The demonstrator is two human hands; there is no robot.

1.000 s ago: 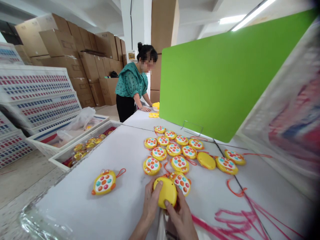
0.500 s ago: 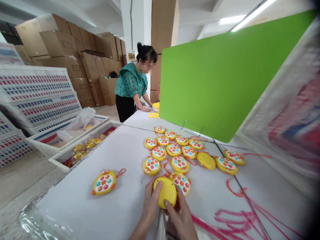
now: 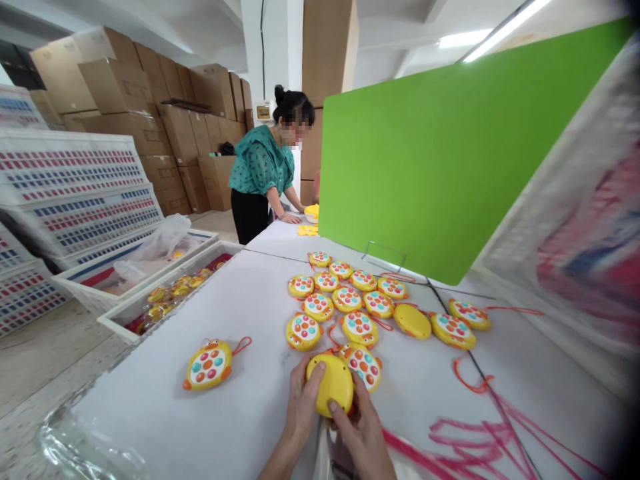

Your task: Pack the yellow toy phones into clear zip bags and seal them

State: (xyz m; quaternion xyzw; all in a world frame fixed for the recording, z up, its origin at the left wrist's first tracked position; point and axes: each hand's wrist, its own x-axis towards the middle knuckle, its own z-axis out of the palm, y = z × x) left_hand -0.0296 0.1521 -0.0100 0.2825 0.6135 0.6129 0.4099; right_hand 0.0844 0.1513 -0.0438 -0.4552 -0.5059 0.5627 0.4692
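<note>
Gripping a yellow toy [image 3: 334, 385], both hands [image 3: 302, 404] sit right of a tray [image 3: 115, 325] holding seemingly wrapped yellow items [image 3: 182, 289].

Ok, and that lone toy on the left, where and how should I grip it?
Probably by opposite sides of its yellow rim, from above: the lone toy lies face up, apart from the other toys, its rounded edge exposed. The red loop looks thin and floppy, so a poorer hold. The left hand is nearer but helps hold another toy.
</note>
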